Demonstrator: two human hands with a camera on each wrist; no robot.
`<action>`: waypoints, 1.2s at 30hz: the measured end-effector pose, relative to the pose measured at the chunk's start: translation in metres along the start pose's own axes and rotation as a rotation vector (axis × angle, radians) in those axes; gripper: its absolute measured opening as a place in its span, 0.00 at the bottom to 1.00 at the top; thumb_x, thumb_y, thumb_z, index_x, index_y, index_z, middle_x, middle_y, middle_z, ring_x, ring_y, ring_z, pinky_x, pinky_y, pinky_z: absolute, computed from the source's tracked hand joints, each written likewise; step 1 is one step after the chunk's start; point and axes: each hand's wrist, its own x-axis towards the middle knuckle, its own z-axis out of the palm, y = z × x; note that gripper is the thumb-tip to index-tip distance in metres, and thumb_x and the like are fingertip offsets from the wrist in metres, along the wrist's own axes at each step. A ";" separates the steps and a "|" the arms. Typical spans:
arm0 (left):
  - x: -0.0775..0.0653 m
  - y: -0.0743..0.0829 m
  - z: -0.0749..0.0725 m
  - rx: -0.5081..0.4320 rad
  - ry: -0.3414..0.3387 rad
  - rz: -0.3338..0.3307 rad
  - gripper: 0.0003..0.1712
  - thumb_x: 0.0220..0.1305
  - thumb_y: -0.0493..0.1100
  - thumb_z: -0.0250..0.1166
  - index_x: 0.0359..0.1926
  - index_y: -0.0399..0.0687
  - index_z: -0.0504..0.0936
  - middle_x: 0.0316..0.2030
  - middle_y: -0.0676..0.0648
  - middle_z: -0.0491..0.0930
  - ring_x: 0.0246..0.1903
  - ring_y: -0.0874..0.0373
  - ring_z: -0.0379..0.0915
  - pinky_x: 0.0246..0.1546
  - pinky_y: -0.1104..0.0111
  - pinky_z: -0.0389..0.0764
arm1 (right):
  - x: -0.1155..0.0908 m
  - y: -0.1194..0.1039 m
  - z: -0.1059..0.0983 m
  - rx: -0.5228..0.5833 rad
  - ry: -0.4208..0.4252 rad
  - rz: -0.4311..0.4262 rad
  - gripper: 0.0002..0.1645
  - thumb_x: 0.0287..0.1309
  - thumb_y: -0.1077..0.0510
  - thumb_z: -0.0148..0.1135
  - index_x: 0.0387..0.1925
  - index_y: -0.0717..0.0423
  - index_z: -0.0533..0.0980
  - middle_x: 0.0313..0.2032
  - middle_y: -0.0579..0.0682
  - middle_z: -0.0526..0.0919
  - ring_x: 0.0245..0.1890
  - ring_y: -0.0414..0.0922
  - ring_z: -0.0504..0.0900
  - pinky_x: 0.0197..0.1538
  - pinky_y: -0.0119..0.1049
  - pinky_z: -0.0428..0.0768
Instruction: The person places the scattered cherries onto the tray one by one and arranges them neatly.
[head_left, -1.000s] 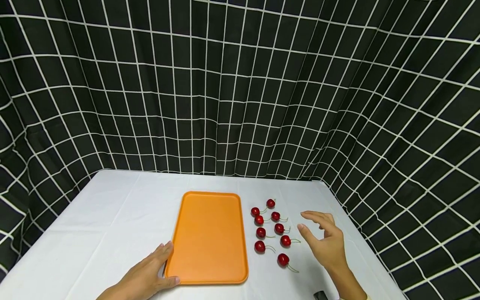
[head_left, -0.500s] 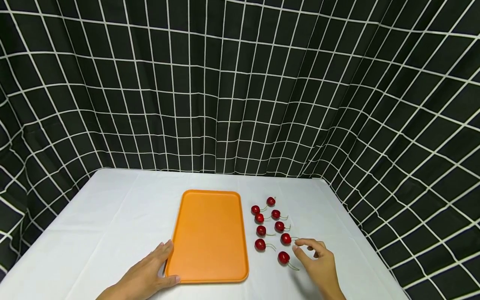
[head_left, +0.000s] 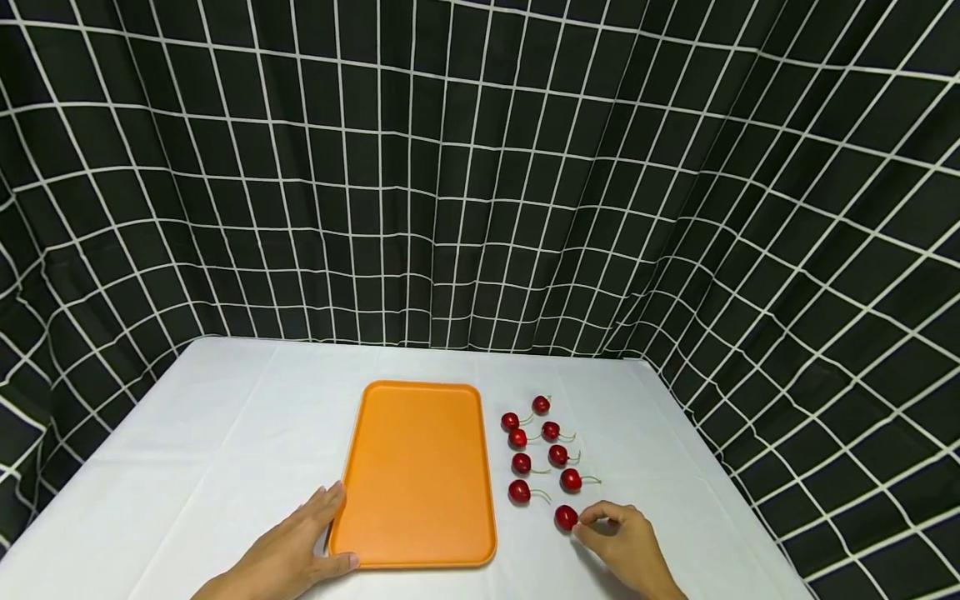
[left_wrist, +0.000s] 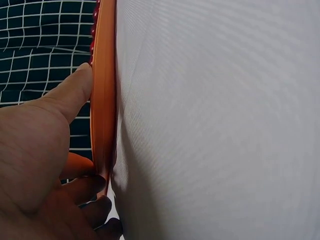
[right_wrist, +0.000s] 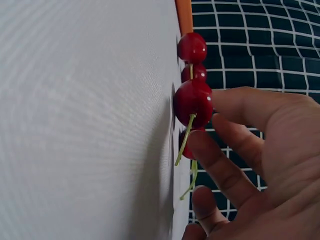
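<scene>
An orange tray (head_left: 414, 475) lies on the white-covered table. My left hand (head_left: 285, 546) rests at its near left corner, fingers along the left side and thumb by the near edge. In the left wrist view, that hand (left_wrist: 45, 135) lies against the tray's rim (left_wrist: 104, 90). My right hand (head_left: 622, 542) is at the nearest red cherry (head_left: 566, 518), thumb and index fingertip pinching its right side. From the right wrist, the cherry (right_wrist: 193, 102) shows its green stem hanging free, with the thumb behind it and the index fingertip just below.
Several more stemmed cherries (head_left: 519, 492) lie in two loose rows between the tray and my right hand. A black curtain with a white grid (head_left: 450, 183) stands behind and at both sides of the white tablecloth (head_left: 225, 417).
My right hand has come down and left to the nearest cherry, its thumb and index finger drawing together. The left hand and the tray keep their place.
</scene>
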 end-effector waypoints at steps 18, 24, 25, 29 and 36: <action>0.000 -0.001 0.000 -0.038 -0.005 0.006 0.61 0.45 0.67 0.71 0.68 0.28 0.61 0.70 0.35 0.54 0.68 0.35 0.45 0.59 0.36 0.54 | 0.001 0.004 0.005 -0.097 0.004 -0.030 0.09 0.46 0.63 0.75 0.22 0.46 0.83 0.24 0.38 0.78 0.30 0.41 0.71 0.36 0.38 0.73; -0.001 0.000 0.001 -0.039 -0.007 0.003 0.61 0.45 0.67 0.71 0.68 0.28 0.61 0.70 0.35 0.54 0.68 0.35 0.45 0.60 0.36 0.53 | 0.001 -0.002 -0.001 0.000 0.104 -0.120 0.11 0.44 0.66 0.75 0.21 0.48 0.83 0.20 0.36 0.78 0.27 0.38 0.73 0.32 0.32 0.74; -0.001 -0.001 0.001 -0.036 -0.009 0.003 0.61 0.45 0.67 0.71 0.68 0.28 0.61 0.70 0.35 0.54 0.68 0.35 0.46 0.59 0.36 0.53 | 0.002 -0.004 -0.002 0.023 0.126 -0.150 0.11 0.43 0.67 0.75 0.21 0.47 0.83 0.20 0.36 0.79 0.27 0.39 0.73 0.31 0.32 0.73; -0.001 -0.001 0.000 -0.022 -0.006 -0.003 0.61 0.46 0.68 0.71 0.68 0.29 0.61 0.70 0.36 0.54 0.69 0.37 0.46 0.61 0.37 0.51 | 0.011 -0.019 -0.008 0.092 0.188 -0.249 0.13 0.43 0.68 0.74 0.21 0.46 0.83 0.21 0.34 0.80 0.26 0.38 0.73 0.33 0.34 0.71; -0.001 -0.001 0.000 -0.036 0.001 0.027 0.60 0.47 0.67 0.70 0.67 0.26 0.61 0.70 0.34 0.53 0.68 0.37 0.45 0.63 0.39 0.47 | 0.036 -0.054 -0.009 0.188 0.146 -0.259 0.08 0.49 0.66 0.73 0.23 0.51 0.84 0.22 0.40 0.84 0.29 0.40 0.75 0.39 0.40 0.71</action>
